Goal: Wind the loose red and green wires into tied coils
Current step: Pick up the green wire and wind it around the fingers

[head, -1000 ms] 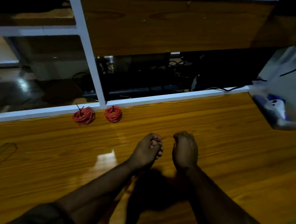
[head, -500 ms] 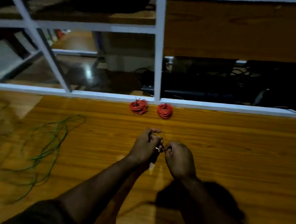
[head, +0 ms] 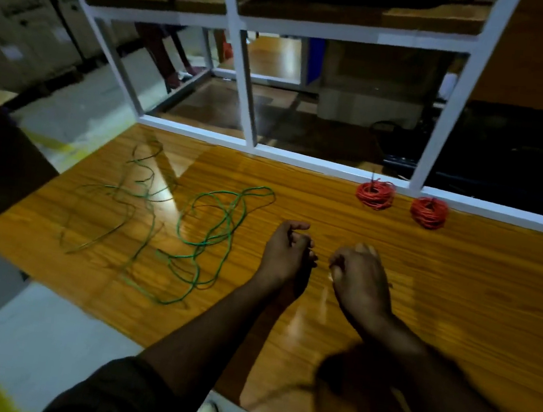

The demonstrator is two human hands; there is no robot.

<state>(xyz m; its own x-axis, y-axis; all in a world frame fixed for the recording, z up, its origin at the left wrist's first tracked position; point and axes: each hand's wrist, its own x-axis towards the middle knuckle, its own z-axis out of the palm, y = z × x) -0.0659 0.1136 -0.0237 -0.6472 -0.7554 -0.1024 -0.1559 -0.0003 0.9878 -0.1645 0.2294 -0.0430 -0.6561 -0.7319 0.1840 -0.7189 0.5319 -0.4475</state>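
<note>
Since half a second ago my hands have come apart: they were touching at the fingertips, now there's a clear gap between them. View has also swung left, so the green wire [head: 204,235] is fully in frame and the two red coils [head: 375,194] [head: 429,212] sit further right.

Left hand [head: 286,252]: fingers curled in, thumb sticking forward, hovering over the worktop [head: 460,282]. Can't tell if anything is in the grip; nothing visible between the fingers. Right hand [head: 359,276]: fingers curled into a loose fist, knuckles up. Same story, can't tell if that grip has hold of anything; too dark and blurred at the fingertips.

Green wire lies loose on the worktop to the left of my left hand, sprawled in open tangled loops, not coiled. Nearest loop is near the left hand but apart from it. Dimmer strands trail off toward the worktop's left end.

Both red coils are wound and lie side by side, close but not touching, at the far edge of the worktop right against the white frame [head: 304,158]. They're ahead of my right hand, well apart from it.

Dark sleeve [head: 121,390] on the left arm at bottom of view.
</note>
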